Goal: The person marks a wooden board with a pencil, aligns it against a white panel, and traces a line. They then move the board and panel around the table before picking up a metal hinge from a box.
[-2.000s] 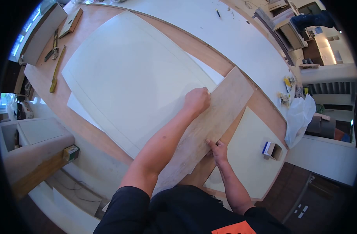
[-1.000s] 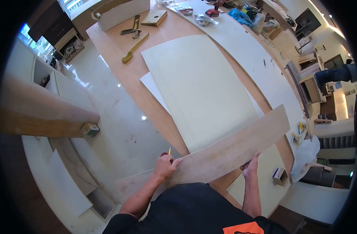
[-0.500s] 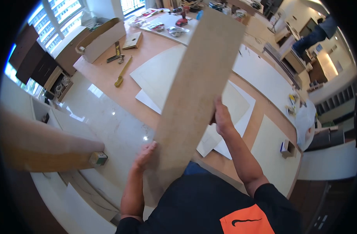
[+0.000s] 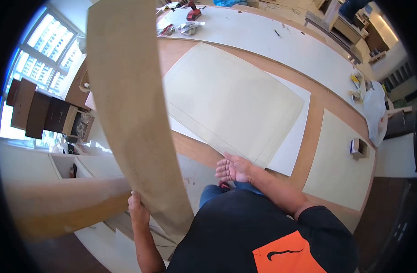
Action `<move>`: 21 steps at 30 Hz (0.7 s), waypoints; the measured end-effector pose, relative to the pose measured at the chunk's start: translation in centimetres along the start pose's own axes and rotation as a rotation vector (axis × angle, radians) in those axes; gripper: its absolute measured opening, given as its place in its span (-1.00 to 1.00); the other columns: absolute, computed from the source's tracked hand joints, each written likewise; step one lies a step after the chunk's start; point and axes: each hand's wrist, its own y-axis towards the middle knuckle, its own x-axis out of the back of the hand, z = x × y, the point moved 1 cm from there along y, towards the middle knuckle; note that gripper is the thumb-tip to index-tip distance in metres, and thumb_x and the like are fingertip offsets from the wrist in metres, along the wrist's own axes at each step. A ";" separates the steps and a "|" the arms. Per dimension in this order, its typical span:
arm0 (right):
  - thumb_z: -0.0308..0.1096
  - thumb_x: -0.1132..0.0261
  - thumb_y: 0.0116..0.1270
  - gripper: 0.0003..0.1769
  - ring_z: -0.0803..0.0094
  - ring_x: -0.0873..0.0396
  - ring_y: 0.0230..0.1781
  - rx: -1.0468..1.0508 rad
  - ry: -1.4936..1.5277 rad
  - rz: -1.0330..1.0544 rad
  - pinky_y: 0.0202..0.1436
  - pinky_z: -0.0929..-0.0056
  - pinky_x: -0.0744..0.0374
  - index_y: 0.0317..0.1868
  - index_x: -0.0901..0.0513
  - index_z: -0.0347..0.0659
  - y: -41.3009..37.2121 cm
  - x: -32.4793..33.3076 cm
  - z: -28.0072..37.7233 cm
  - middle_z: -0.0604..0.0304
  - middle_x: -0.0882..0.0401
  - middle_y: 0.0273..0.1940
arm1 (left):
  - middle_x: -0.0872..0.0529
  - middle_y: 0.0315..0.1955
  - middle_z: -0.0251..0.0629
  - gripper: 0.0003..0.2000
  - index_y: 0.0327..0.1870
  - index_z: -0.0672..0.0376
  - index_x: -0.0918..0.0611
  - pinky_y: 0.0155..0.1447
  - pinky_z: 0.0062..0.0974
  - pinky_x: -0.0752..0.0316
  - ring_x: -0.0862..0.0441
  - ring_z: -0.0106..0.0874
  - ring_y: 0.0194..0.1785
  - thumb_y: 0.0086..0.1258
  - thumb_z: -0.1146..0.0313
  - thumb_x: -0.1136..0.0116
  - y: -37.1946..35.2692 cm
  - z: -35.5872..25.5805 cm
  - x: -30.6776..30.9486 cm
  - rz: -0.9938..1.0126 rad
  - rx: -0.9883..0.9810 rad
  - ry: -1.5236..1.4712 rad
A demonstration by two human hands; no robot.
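Note:
A long tan wooden board (image 4: 131, 100) stands steeply tilted on the left of my view, its lower end near my body. My left hand (image 4: 138, 208) grips its left edge low down, with the fingers partly hidden behind it. My right hand (image 4: 235, 168) is off the board, palm turned up and fingers spread, with nothing in it. Just beyond that hand lies a cream panel (image 4: 235, 100) with pencil lines along its near edges. It rests on a white sheet (image 4: 292, 136) on the worktable.
A red cordless drill (image 4: 194, 13) and plastic bags of small parts (image 4: 190, 28) sit on a long white panel (image 4: 263, 41) at the back. At the right, a small open box (image 4: 359, 149) stands on another cream panel (image 4: 338, 168). A rounded column (image 4: 71, 200) stands at the left.
The board has swung left and more upright, with my left hand still on it. My right hand has let go of the board and dropped toward my body. My view has turned right.

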 end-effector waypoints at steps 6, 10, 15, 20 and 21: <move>0.21 -0.03 0.54 -0.25 -0.04 -0.56 0.22 0.126 0.446 -0.200 0.22 -0.07 -0.56 0.24 -0.43 -0.44 5.1 4.0 -4.9 -0.19 -0.54 0.19 | -0.62 0.18 -0.12 -0.36 0.27 0.39 -0.50 0.36 -0.25 -0.42 -0.57 -0.25 0.22 0.65 -0.14 0.22 0.6 3.5 4.5 -0.014 0.184 -0.544; 0.14 0.04 0.60 -0.37 0.01 -0.64 0.10 0.394 0.707 -0.286 0.10 -0.06 -0.58 0.10 -0.52 -0.36 6.6 3.7 -6.3 -0.03 -0.66 -0.01 | -0.59 0.22 -0.10 -0.31 0.34 0.36 -0.45 0.40 -0.21 -0.38 -0.53 -0.25 0.27 0.61 -0.19 0.17 3.1 7.5 8.2 0.177 0.171 -0.622; 0.07 0.10 0.64 -0.44 0.02 -0.64 0.10 0.655 0.693 -0.529 0.04 -0.02 -0.58 0.05 -0.52 -0.32 6.7 2.4 -6.3 0.05 -0.68 -0.05 | -0.64 0.13 -0.11 -0.34 0.23 0.37 -0.52 0.33 -0.24 -0.44 -0.58 -0.27 0.17 0.60 -0.18 0.11 5.6 9.3 11.4 0.241 0.184 -0.600; 0.05 0.10 0.65 -0.48 0.04 -0.65 0.06 0.694 0.528 -0.725 0.00 0.01 -0.60 0.07 -0.48 -0.30 -0.4 7.3 -7.6 -0.05 -0.64 -0.06 | -0.69 -0.02 -0.14 -0.40 0.07 0.35 -0.59 0.18 -0.33 -0.52 -0.62 -0.31 0.02 0.57 -0.17 0.04 7.5 11.2 12.6 0.210 0.186 -0.458; 0.08 0.09 0.63 -0.46 0.05 -0.65 0.04 0.815 0.617 -0.287 0.00 0.02 -0.60 0.06 -0.48 -0.31 -2.4 15.1 -7.9 -0.09 -0.62 -0.04 | -0.69 -0.05 -0.15 -0.41 0.04 0.35 -0.60 0.16 -0.35 -0.53 -0.62 -0.32 0.00 0.57 -0.16 0.03 7.7 11.4 12.7 0.220 0.192 -0.517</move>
